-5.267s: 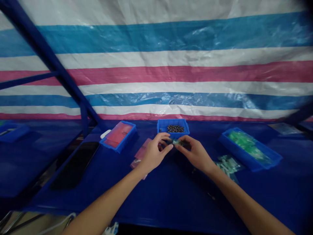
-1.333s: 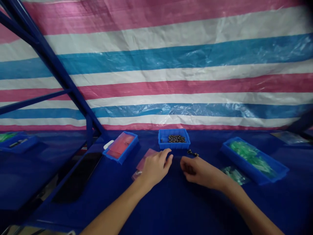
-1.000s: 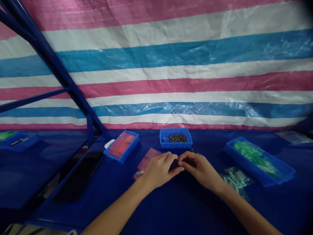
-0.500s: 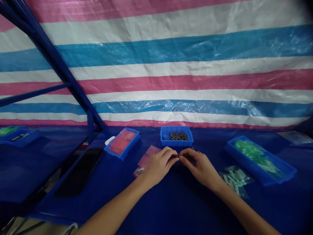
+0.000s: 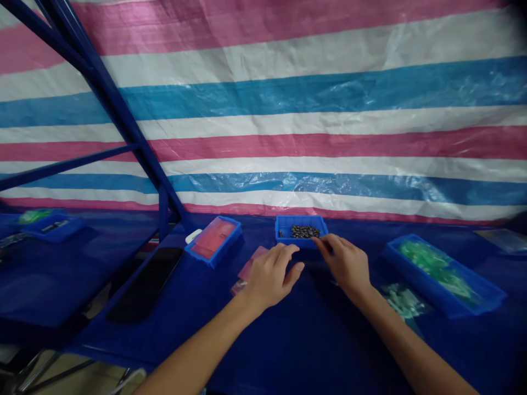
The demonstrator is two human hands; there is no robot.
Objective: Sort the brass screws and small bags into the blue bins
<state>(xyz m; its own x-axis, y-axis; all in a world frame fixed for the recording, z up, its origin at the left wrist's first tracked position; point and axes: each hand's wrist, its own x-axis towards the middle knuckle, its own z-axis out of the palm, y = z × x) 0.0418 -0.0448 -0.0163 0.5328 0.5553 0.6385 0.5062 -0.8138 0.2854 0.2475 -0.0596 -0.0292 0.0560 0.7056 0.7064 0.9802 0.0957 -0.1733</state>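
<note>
My left hand [image 5: 267, 274] hovers over the table with thumb and forefinger apart and nothing visible between them. It partly covers pink plastic bags [image 5: 250, 267] lying beside it. My right hand [image 5: 348, 265] is at the near right rim of a small blue bin [image 5: 281, 240]. Its thumb and forefinger are pinched together by the small dark metallic parts [image 5: 305, 231] heaped in that bin. Whatever is in this pinch is too small to make out.
To the left, a blue bin [image 5: 236, 237] contains pink sheets, with a black phone [image 5: 146, 285] nearby. On the right lie a long blue bin [image 5: 488, 299] of green-white packets and a clear bag [image 5: 405, 302] of pale pieces. A blue metal frame [image 5: 142, 145] rises at left.
My hands have parted from a shared pinch on a small dark part. The right has moved forward to the bin of dark parts; the left has opened. The view has shifted slightly.
</note>
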